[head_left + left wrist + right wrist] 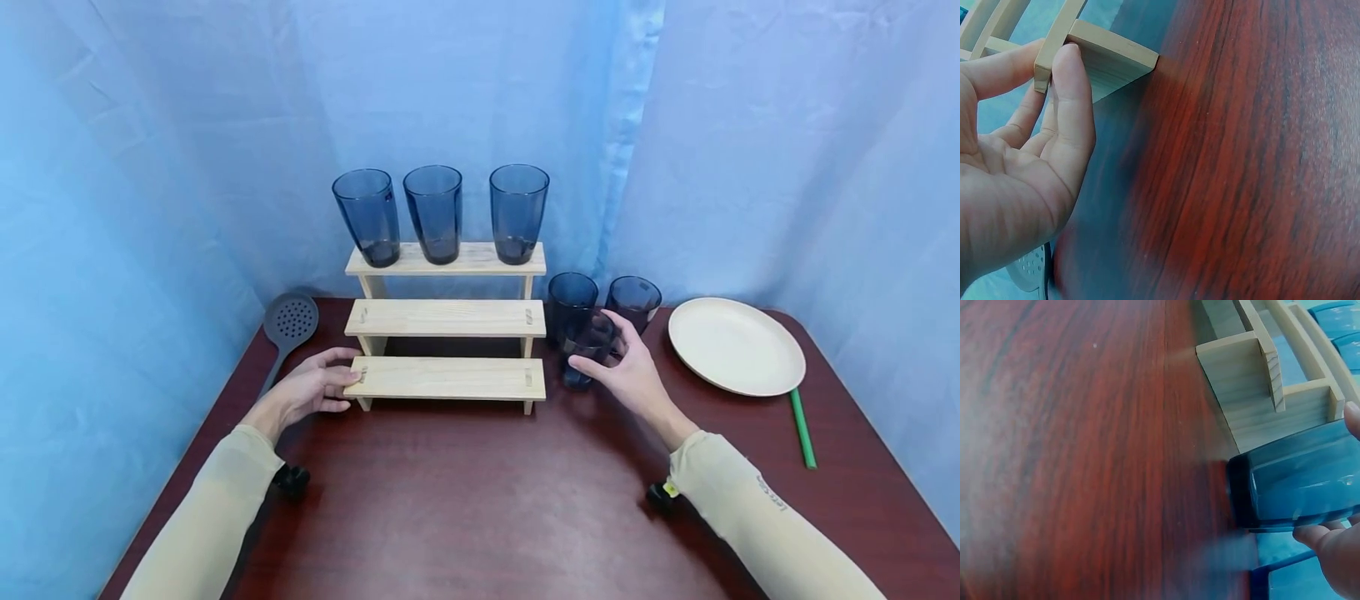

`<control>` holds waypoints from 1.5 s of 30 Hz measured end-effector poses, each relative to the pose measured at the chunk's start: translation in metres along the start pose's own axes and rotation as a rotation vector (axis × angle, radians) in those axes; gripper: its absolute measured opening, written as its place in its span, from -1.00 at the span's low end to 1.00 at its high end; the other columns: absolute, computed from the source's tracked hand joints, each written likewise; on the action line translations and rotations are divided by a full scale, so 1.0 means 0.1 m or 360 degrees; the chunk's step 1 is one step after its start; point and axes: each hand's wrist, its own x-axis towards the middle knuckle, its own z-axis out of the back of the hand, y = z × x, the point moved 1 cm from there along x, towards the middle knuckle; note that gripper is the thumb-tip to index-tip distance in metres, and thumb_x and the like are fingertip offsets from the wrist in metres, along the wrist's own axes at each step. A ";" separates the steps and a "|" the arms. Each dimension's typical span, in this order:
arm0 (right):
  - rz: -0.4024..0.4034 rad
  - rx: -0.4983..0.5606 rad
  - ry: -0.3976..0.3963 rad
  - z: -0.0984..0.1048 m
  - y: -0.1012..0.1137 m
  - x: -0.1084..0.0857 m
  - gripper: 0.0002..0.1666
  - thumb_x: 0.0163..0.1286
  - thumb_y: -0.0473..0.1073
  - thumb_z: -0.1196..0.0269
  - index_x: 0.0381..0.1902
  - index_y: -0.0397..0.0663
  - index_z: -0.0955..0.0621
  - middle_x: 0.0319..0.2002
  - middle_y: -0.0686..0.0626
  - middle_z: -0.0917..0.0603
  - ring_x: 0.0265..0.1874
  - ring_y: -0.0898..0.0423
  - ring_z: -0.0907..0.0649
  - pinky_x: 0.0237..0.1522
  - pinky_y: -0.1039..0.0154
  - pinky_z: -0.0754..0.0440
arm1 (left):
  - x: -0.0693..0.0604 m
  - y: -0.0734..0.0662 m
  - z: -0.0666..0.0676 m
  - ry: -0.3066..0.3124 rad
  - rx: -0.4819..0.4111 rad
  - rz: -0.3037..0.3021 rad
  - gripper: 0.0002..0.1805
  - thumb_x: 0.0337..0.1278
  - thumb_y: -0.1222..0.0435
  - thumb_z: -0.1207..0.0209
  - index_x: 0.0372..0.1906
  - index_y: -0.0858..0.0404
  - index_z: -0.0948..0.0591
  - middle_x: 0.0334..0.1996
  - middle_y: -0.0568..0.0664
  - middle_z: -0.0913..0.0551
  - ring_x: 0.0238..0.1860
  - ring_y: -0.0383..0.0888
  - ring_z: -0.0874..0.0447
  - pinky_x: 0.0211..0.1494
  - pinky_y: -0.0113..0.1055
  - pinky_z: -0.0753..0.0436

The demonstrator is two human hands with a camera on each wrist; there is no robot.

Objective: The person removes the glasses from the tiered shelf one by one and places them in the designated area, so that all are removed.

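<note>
My left hand (307, 387) pinches the left end of the lowest step of a three-tier wooden shelf (446, 379); in the left wrist view thumb and fingers lie on opposite faces of the board (1063, 34). To the shelf's right, my right hand (636, 375) grips a dark blue drinking glass (581, 354), thumb and fingers on its sides. The right wrist view shows this glass (1297, 481) beside the shelf's end panel (1232, 381). Just behind it stand two similar glasses, one nearer the shelf (572, 287) and one farther right (632, 293).
Three tall blue glasses stand on the top tier: left (369, 217), middle (435, 214) and right (519, 214). A grey slotted skimmer (291, 321) lies at left. At right, a cream plate (735, 346) lies near a green stick (802, 429). Blue curtains (465, 100) surround the red-brown table (465, 500).
</note>
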 end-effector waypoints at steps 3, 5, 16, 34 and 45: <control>-0.0008 0.0006 -0.0007 -0.01 -0.01 0.00 0.08 0.25 -0.30 -0.49 0.57 -0.10 -0.14 0.42 -0.25 -0.38 0.28 -0.08 -0.52 0.08 0.44 -0.59 | 0.01 0.00 -0.01 0.0007 -0.0011 -0.0001 -0.26 0.35 0.29 -0.27 0.51 0.24 -0.19 -0.14 0.07 -0.65 -0.32 -0.14 -0.70 -0.29 -0.28 -0.75; -0.0010 0.0006 -0.0004 -0.01 0.00 0.00 0.09 0.24 -0.27 -0.50 0.57 -0.05 -0.14 0.43 -0.20 -0.37 0.30 -0.04 -0.51 0.09 0.46 -0.57 | 0.01 0.00 -0.01 0.0010 -0.0017 -0.0001 -0.26 0.35 0.29 -0.27 0.50 0.24 -0.19 -0.14 0.07 -0.65 -0.32 -0.14 -0.71 -0.29 -0.28 -0.75; 0.0006 0.0050 0.0006 -0.04 0.00 -0.01 0.10 0.22 -0.25 -0.52 0.57 -0.01 -0.14 0.45 -0.16 -0.35 0.35 -0.15 -0.45 0.12 0.47 -0.54 | 0.01 0.02 0.00 0.0012 -0.0040 0.0002 -0.26 0.35 0.31 -0.26 0.51 0.24 -0.18 -0.16 0.05 -0.66 -0.33 -0.15 -0.71 -0.31 -0.29 -0.75; 0.0308 0.0241 -0.0058 0.03 0.68 0.23 0.10 0.35 -0.32 -0.38 0.63 0.05 0.01 0.52 -0.10 -0.20 0.51 -0.13 -0.22 0.51 -0.08 -0.13 | 0.00 0.02 0.00 0.0003 -0.0050 0.0000 -0.23 0.34 0.30 -0.27 0.52 0.24 -0.16 -0.16 0.05 -0.68 -0.31 -0.14 -0.72 -0.30 -0.29 -0.75; 0.0342 0.0016 -0.0012 -0.18 1.38 0.87 0.14 0.33 -0.05 -0.44 0.64 0.16 0.01 0.55 0.02 -0.18 0.51 0.05 -0.23 0.50 0.04 -0.21 | 0.00 0.02 -0.01 0.0011 -0.0063 0.0004 -0.23 0.35 0.30 -0.26 0.53 0.24 -0.15 -0.16 0.04 -0.67 -0.30 -0.14 -0.73 -0.29 -0.29 -0.75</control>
